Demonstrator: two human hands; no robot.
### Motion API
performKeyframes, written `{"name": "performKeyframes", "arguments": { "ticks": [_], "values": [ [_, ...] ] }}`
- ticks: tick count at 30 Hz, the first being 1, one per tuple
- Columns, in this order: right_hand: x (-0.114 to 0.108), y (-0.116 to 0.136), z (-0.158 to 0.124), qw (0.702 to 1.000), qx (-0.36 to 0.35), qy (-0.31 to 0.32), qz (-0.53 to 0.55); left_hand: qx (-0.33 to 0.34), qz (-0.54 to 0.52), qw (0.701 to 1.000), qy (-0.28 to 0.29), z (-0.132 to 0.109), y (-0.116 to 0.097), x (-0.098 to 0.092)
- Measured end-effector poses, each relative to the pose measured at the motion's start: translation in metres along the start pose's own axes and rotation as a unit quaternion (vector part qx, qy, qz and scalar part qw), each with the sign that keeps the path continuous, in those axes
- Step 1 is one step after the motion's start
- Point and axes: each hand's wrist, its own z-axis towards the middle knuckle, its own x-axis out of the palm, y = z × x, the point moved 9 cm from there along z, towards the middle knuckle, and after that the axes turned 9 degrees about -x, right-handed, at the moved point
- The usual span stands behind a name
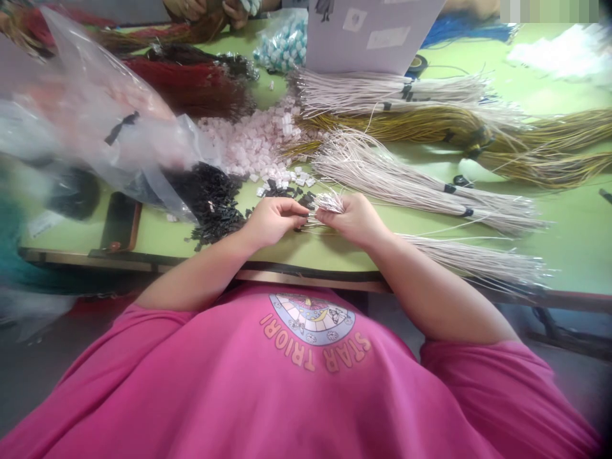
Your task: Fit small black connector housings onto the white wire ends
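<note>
Above the table's near edge, my right hand point(359, 218) is closed around a bundle of thin white wires point(329, 203). The wire ends poke out past the thumb and fingers, while the far ends point(482, 260) trail to the right over the table. My left hand point(275, 222) is pinched just left of those ends, with a small dark piece showing at its fingertips, which looks like a black plastic connector. Beside that hand is a heap of black connectors point(217, 207). Loose white connectors point(258, 143) are piled just beyond both hands.
More tied white wire bundles point(421, 175) and yellow wire bundles point(430, 124) lie to the right. A plastic bag point(143, 140), a phone-like dark object point(122, 220) and dark red wires point(191, 83) are on the left. Another person's hands point(215, 9) work across the table.
</note>
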Motion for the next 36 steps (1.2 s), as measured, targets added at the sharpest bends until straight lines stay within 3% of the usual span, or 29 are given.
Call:
{"name": "performKeyframes", "arguments": {
  "ticks": [7,14,17,19,22,26,28,31,36],
  "values": [
    [-0.002,-0.001,-0.001,0.999,-0.003,-0.032,0.021,-0.014,-0.01,1.0,-0.002,0.002,0.002,0.004],
    [0.004,0.0,0.0,0.999,-0.018,-0.012,0.031,0.001,-0.005,1.0,0.022,0.004,0.005,0.01],
    [0.003,-0.003,0.001,1.0,-0.01,-0.011,0.026,0.014,0.046,0.999,0.023,0.0,0.0,0.007],
    [0.0,-0.001,0.002,0.999,-0.022,-0.023,0.025,0.041,0.147,0.988,0.026,-0.005,-0.008,0.003],
    [-0.003,0.002,0.002,0.998,-0.035,-0.027,0.039,0.071,0.316,0.946,0.027,-0.009,-0.018,-0.013],
    [0.001,-0.008,0.001,0.998,0.032,-0.001,0.051,0.066,0.424,0.899,-0.088,0.009,-0.027,-0.067],
    [0.003,-0.009,0.001,0.998,0.043,0.012,0.048,0.052,0.463,0.877,-0.119,0.026,-0.025,-0.085],
    [0.002,-0.004,0.002,0.998,0.022,0.015,0.052,0.045,0.481,0.868,-0.118,0.048,-0.018,-0.09],
    [-0.001,0.005,0.002,0.999,-0.004,0.008,0.053,0.058,0.47,0.873,-0.115,0.061,-0.015,-0.073]
  ]
}}
